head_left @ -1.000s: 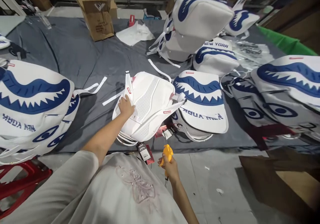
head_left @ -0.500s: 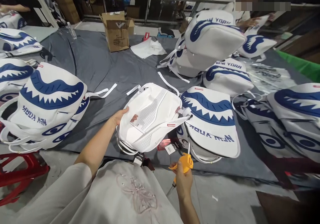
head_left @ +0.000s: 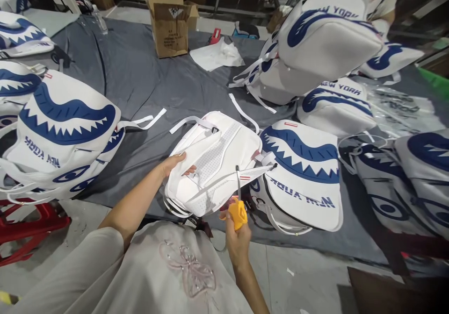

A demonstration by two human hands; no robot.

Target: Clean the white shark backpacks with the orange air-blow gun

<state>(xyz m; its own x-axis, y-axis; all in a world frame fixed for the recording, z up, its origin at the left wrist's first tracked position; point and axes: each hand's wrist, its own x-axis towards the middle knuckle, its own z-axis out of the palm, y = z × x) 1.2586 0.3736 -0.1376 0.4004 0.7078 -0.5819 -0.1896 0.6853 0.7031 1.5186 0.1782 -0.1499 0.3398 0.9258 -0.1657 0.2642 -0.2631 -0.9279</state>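
Observation:
A white backpack [head_left: 242, 139] lies back panel up in front of me, its shoulder straps showing. My left hand [head_left: 170, 167] is closed round the left shoulder strap [head_left: 198, 148], thumb on top and fingertips showing past its inner edge. In my right hand [head_left: 237, 241] is a yellow-orange hand tool [head_left: 240, 212] with a thin metal rod; its exact kind I cannot make out. The rod overlaps the backpack's lower right strap in view; contact is unclear. Beside it, on the right, lies a backpack with a blue toothed mouth [head_left: 301, 157].
Stacked shark-mouth backpacks stand at the left [head_left: 68, 115], back right [head_left: 326, 47] and far right [head_left: 424, 178]. A cardboard box [head_left: 170, 31] and white sheet [head_left: 217, 54] sit further back on the grey-covered table [head_left: 140, 80]. A red stool [head_left: 35, 232] is lower left.
My right hand has moved up and left, bringing the tool's rod over the backpack's edge. My left hand now has the strap over its fingers. The view has shifted slightly.

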